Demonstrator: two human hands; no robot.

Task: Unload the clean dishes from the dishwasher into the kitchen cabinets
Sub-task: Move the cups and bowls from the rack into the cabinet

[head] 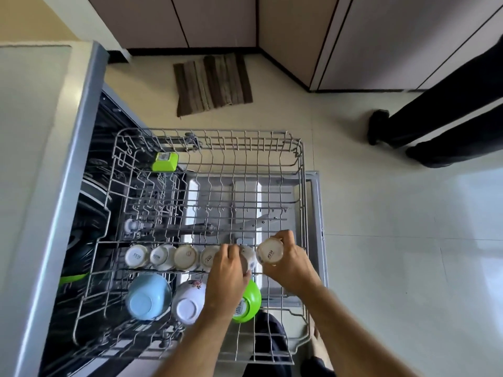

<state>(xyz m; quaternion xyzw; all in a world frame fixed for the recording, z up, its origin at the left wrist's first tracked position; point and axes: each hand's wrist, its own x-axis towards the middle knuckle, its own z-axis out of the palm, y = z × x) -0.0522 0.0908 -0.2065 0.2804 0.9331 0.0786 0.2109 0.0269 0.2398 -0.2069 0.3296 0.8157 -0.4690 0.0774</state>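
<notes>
Pale tiled floor (381, 240), brown mat (212, 84) by beige cabinets (217, 20), grey counter (30, 131) at left, dark trouser legs (441, 126) at right. Wire rack (302, 164) pulled out over the open door (315, 202), with upturned white cups (163, 257) in a row and blue (147, 296), white (189, 302) and green (246, 302) bowls nearer. Left hand (227, 278) curled round one cup (249, 258) in the row; right hand (288, 263) gripping another (270, 251), base up, just beside.

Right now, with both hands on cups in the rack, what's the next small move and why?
Probably lift both cups straight up out of the rack. The right hand already grips one upside-down cup, and the left hand grips its neighbour. Four more cups stand close to the left, so a vertical lift should avoid knocking them.
</notes>
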